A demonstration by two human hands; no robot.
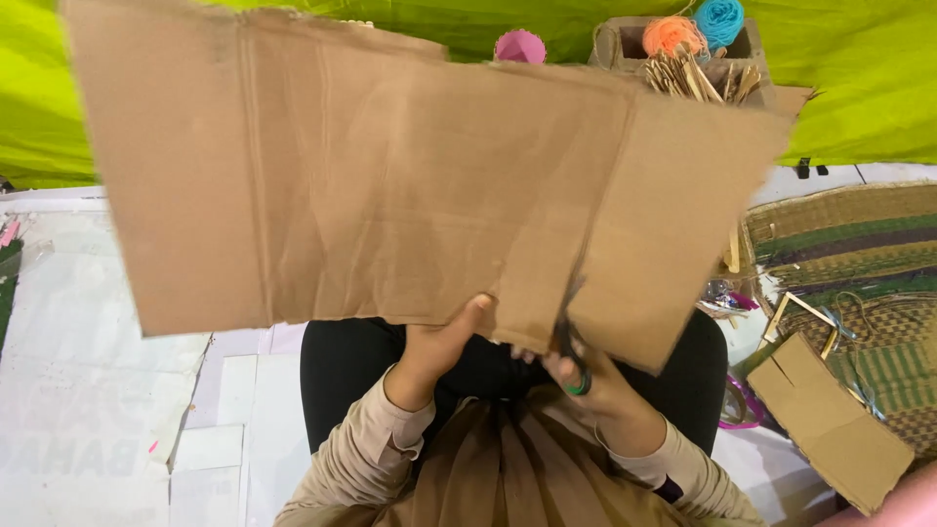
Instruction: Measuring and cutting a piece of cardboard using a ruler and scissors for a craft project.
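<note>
A large flat sheet of brown corrugated cardboard (390, 176) fills the upper middle of the view, held up over my lap. My left hand (444, 342) grips its lower edge near the middle, thumb on the front face. My right hand (586, 381) is closed on a pair of scissors with green handles (574, 363). The dark blades point up into the sheet's lower edge along a fold line, right of my left hand. My legs in black and my beige sleeves show below the sheet.
A smaller folded cardboard piece (830, 420) lies at the lower right on a woven striped mat (859, 244). Behind the sheet stand a box of sticks (698, 73), orange and blue yarn balls (693, 27) and a pink cup (519, 45). White paper (88, 390) covers the floor at left.
</note>
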